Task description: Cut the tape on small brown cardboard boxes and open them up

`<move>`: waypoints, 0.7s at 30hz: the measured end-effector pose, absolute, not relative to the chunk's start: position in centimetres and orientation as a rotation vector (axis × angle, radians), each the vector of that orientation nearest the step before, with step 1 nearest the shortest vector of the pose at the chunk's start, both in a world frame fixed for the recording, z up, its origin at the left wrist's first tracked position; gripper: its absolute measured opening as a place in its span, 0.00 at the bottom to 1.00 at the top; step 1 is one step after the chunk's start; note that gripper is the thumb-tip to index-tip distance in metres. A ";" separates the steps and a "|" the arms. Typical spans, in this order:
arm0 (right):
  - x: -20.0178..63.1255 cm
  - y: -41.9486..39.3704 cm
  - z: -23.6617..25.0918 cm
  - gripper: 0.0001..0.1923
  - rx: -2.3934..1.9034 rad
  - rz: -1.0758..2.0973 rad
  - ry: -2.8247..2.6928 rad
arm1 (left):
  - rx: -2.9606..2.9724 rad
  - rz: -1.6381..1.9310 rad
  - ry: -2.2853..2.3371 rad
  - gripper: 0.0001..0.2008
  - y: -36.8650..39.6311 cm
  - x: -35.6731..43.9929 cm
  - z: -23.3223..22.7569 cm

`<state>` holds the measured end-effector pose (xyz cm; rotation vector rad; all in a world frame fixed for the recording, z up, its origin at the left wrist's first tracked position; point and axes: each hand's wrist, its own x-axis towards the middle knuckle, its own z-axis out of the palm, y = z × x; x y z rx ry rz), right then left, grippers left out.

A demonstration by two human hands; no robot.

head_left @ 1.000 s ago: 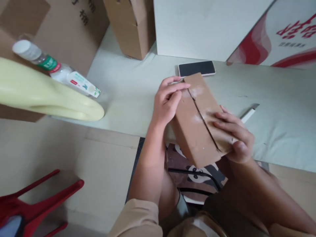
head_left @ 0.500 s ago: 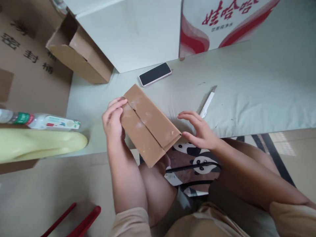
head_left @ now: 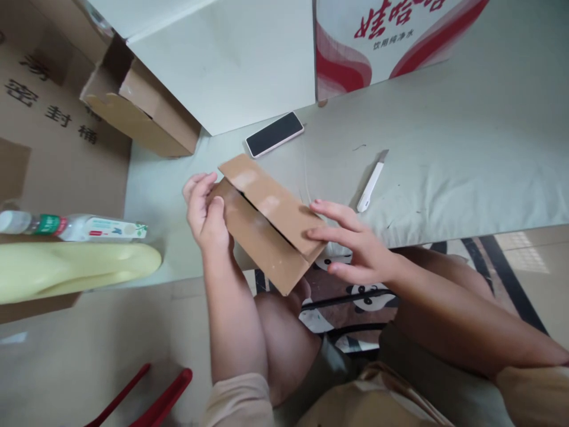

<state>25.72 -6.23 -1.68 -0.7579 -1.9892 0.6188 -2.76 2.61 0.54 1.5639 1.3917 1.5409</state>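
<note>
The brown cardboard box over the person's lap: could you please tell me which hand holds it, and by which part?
The left hand grips the brown cardboard box at its far-left end; the right hand lays fingertips on the raised top flap.
</note>
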 end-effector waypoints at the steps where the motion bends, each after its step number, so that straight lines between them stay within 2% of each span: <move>1: 25.5 -6.2 -1.5 0.23 -0.746 0.614 -1.989 | 1.624 1.577 1.390 0.17 2.6 -2.8 0.5; 5: 25.0 -6.2 -1.6 0.17 -0.724 0.628 -1.952 | 1.763 1.495 1.465 0.11 2.3 -2.9 0.9; 11: 24.8 -6.4 -2.6 0.28 -0.699 0.729 -1.812 | 1.790 1.413 1.569 0.14 1.7 -3.5 1.2; 18: 24.8 -6.1 -3.5 0.25 -1.277 0.970 -1.611 | 1.469 1.640 1.672 0.18 1.8 -5.1 1.8; 21: 24.8 -6.3 -3.6 0.28 -1.162 1.240 -1.599 | 1.331 1.627 1.679 0.20 1.7 -5.3 1.9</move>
